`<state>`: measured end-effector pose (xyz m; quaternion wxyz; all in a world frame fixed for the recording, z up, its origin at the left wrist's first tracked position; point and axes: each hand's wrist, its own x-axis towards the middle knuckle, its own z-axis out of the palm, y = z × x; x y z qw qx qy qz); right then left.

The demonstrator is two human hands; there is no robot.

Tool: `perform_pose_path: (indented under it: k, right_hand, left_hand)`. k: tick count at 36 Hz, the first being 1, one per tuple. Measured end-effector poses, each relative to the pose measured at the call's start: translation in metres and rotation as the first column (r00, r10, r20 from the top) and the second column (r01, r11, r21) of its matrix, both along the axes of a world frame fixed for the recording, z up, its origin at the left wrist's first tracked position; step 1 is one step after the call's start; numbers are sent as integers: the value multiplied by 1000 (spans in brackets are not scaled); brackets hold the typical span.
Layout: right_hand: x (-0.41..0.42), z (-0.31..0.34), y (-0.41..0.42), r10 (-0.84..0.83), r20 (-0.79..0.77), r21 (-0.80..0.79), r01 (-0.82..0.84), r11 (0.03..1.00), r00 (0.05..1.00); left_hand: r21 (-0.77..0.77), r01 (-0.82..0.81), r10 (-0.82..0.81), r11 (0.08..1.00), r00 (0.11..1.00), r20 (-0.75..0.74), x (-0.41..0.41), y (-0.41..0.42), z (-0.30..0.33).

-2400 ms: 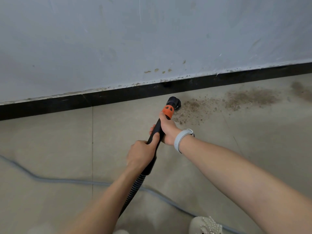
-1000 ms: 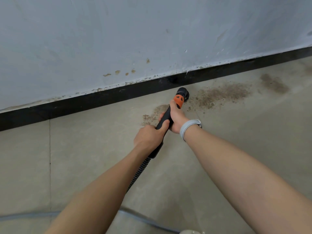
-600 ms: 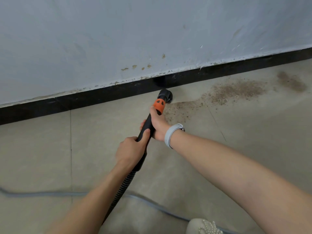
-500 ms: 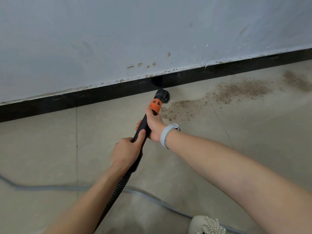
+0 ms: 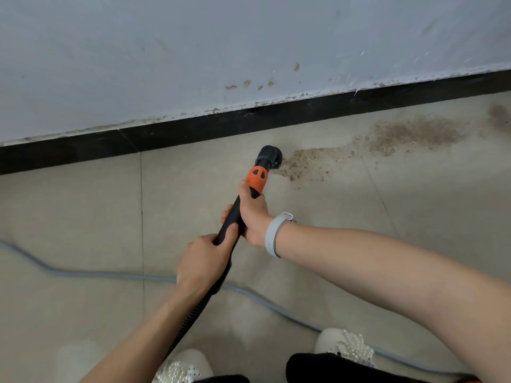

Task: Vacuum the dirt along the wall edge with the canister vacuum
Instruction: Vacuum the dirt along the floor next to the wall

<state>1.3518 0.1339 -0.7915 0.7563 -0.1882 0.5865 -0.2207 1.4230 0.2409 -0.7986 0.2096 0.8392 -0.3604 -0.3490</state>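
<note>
A black vacuum wand with an orange collar (image 5: pixel 256 179) ends in a round black nozzle (image 5: pixel 268 157) that sits on the floor at the left end of a brown dirt patch (image 5: pixel 309 163). More dirt (image 5: pixel 414 134) spreads to the right along the black baseboard (image 5: pixel 193 128). My right hand (image 5: pixel 253 214) grips the wand just below the orange collar. My left hand (image 5: pixel 203 262) grips the wand lower down, where the ribbed black hose (image 5: pixel 190 319) joins it. The canister itself is out of view.
A grey power cord (image 5: pixel 96 275) snakes across the beige floor tiles from the left, passing under my arms toward the lower right. My two white beaded shoes (image 5: pixel 345 346) stand at the bottom edge. The pale wall (image 5: pixel 193 51) has flaking paint and brown spots above the baseboard.
The nozzle has drawn back from the baseboard toward me and now sits at the left edge of the dirt. Both hands keep their grip. The view tilted down, showing my shoes.
</note>
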Motion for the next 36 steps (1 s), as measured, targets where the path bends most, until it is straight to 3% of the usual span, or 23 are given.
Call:
perform_pose_path:
  k: [16,36]
  right_hand:
    - [-14,5,-27,-16,-174,-81,2,997,985]
    - [-66,1,-73,-142,-173,-83,130,988,975]
  left_hand:
    - [-6,47,-48,999,995,-84,-13,-35,-10]
    - [-6,148,-148,989,985,-93,-56,-90,-19]
